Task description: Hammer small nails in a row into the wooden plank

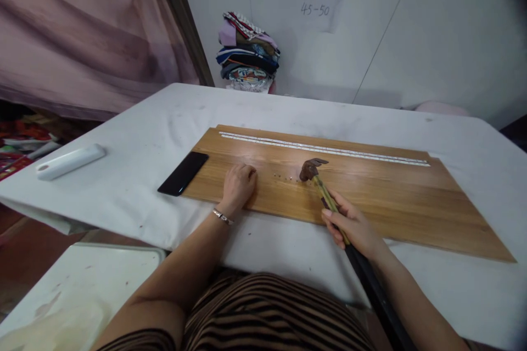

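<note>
My right hand (pixel 349 222) grips a claw hammer (pixel 323 189) by the yellow part of its handle. The rusty head is over the middle of a brown wooden board (pixel 403 197), beside a short row of small nails (pixel 284 177). Whether the head touches the board I cannot tell. My left hand (pixel 239 184) rests on the board left of the nails, fingers curled in; what they hold, if anything, is hidden. Two white strips with markings (pixel 321 148) run along the board's far edge.
A black phone (pixel 183 174) lies across the board's left edge. On the white-covered table (pixel 140 131) is a white oblong object (pixel 71 161) at the far left. Folded clothes (pixel 249 57) are stacked behind the table by the wall. A white stool-like surface (pixel 94 269) stands at lower left.
</note>
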Motion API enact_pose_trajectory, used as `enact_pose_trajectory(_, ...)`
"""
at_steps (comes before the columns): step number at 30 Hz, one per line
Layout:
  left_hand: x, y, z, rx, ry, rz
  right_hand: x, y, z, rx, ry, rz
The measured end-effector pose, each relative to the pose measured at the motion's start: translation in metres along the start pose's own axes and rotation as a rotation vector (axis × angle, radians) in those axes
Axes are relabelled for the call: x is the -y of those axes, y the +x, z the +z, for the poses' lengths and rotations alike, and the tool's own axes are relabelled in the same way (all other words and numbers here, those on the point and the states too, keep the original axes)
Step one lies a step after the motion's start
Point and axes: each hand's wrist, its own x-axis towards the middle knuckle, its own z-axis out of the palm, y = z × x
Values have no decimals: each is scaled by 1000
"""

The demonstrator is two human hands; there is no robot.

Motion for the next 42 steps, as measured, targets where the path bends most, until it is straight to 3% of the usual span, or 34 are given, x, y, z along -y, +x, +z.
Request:
enact_pose_trajectory(13, 4, -1, 6, -28, -169, 14, 0, 0, 0, -49, 15, 27)
enact_pose_trajectory(31, 2, 0, 6, -31, -198, -3, -8, 3, -2, -15, 38, 7)
enact_pose_trajectory(42, 3, 1, 7, -19, -153, 22, 1, 2, -3, -11, 38, -29)
